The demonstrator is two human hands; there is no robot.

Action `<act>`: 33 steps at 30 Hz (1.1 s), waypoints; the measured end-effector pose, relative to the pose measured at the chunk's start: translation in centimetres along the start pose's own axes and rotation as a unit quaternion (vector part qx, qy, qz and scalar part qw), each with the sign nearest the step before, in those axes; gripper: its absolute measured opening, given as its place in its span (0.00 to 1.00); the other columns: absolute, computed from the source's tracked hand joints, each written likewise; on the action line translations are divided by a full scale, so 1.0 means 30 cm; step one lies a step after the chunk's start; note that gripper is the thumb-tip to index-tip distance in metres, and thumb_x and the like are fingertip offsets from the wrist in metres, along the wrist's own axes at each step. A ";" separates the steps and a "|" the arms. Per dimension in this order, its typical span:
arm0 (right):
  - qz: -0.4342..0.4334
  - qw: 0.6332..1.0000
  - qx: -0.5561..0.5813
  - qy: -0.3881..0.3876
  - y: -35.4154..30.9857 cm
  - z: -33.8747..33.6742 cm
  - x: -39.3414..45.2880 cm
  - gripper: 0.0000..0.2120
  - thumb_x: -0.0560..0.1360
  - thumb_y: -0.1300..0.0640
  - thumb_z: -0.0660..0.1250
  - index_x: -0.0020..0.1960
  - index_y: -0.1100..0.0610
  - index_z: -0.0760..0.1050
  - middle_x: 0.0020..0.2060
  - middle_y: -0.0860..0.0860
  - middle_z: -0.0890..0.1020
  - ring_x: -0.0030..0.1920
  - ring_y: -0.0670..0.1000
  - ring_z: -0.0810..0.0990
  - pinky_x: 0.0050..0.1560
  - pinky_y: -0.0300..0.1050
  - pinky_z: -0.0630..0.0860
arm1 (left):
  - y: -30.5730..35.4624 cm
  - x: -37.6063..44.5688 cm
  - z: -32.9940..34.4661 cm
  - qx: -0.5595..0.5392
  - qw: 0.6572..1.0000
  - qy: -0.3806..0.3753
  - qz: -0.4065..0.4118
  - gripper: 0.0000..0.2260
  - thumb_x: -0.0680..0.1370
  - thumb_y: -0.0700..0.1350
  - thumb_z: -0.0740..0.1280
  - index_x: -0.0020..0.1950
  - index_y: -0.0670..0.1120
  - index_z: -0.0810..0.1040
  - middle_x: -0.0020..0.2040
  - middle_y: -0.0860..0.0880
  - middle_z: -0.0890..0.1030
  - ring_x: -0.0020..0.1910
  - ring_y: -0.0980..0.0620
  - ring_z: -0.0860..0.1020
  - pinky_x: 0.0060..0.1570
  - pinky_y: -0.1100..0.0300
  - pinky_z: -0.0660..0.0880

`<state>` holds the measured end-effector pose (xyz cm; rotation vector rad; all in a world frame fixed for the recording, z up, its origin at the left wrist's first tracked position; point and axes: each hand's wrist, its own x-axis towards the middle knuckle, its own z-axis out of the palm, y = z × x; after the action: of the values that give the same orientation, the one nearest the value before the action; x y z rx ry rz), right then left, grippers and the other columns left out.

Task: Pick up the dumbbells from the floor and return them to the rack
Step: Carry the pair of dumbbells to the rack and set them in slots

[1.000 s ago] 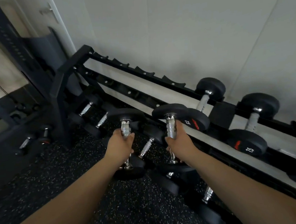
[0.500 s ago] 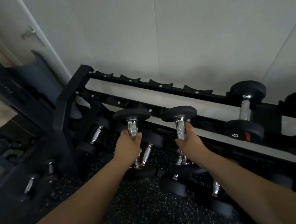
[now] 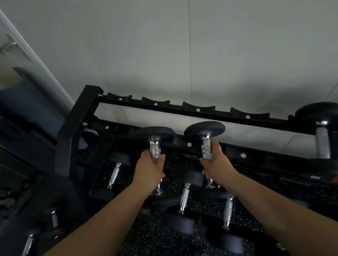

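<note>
My left hand (image 3: 151, 170) grips the chrome handle of a black dumbbell (image 3: 156, 132), held upright with its top head level with the rack's front rail. Beside it my right hand (image 3: 217, 165) holds a second black dumbbell (image 3: 204, 129) the same way. Both hang in front of the black rack (image 3: 182, 106), whose top-tier cradles at the left stand bare. Two dumbbells (image 3: 184, 198) (image 3: 229, 212) with chrome handles rest lower down between my forearms.
A larger dumbbell (image 3: 322, 131) sits on the top tier at the right. More dumbbells (image 3: 114, 175) lie on the lower tier, and small ones (image 3: 29, 247) are at the far left by a dark frame. Speckled rubber floor (image 3: 154, 242) is below; a white wall (image 3: 176, 44) stands behind.
Both hands have carried the dumbbells up and closer to the rack's top tier. My view has swung left and tilted up, so the heavy dumbbells on the right have slid toward the edge.
</note>
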<state>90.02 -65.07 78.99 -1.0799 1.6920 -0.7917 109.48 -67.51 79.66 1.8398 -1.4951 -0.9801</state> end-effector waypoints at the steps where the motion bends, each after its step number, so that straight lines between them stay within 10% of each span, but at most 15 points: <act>1: 0.003 1.000 0.005 -0.001 -0.017 0.020 0.037 0.32 0.77 0.64 0.62 0.75 0.53 0.52 0.48 0.55 0.79 0.40 0.53 0.80 0.35 0.43 0.76 | -0.004 0.037 -0.017 0.007 1.000 0.003 0.003 0.10 0.78 0.48 0.65 0.50 0.42 0.71 0.38 0.49 0.77 0.28 0.56 0.78 0.27 0.66 0.76; 9: -0.012 1.000 -0.009 -0.007 -0.157 0.167 0.264 0.26 0.76 0.64 0.62 0.71 0.53 0.57 0.40 0.50 0.77 0.36 0.53 0.79 0.32 0.42 0.76 | -0.040 0.299 -0.144 -0.058 0.998 0.002 -0.029 0.10 0.78 0.47 0.65 0.54 0.43 0.71 0.40 0.49 0.78 0.31 0.52 0.79 0.41 0.47 0.82; 13: -0.008 0.999 -0.033 -0.011 -0.216 0.232 0.322 0.29 0.76 0.63 0.62 0.73 0.52 0.54 0.39 0.52 0.77 0.32 0.49 0.77 0.21 0.32 0.70 | -0.063 0.413 -0.202 -0.064 0.998 -0.007 -0.028 0.11 0.78 0.47 0.65 0.54 0.42 0.71 0.41 0.49 0.77 0.31 0.51 0.79 0.42 0.48 0.82; 17: 0.013 0.999 -0.032 0.000 -0.293 0.356 0.404 0.29 0.77 0.62 0.62 0.72 0.46 0.54 0.43 0.56 0.80 0.35 0.53 0.81 0.37 0.48 0.80 | -0.117 0.597 -0.292 -0.067 0.997 -0.029 -0.015 0.10 0.78 0.47 0.65 0.54 0.43 0.71 0.42 0.48 0.78 0.32 0.51 0.79 0.31 0.59 0.77; 33: 0.089 0.985 0.038 0.144 -0.538 0.802 0.709 0.31 0.77 0.63 0.62 0.75 0.49 0.53 0.42 0.50 0.77 0.38 0.54 0.82 0.34 0.45 0.78 | -0.263 1.279 -0.642 0.001 0.989 -0.140 0.053 0.09 0.78 0.50 0.63 0.53 0.45 0.71 0.42 0.48 0.78 0.30 0.50 0.81 0.30 0.58 0.74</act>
<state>114.02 -91.75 76.84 -0.7764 1.9514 -0.9210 133.84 -103.66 77.19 1.6567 -1.7384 -1.2247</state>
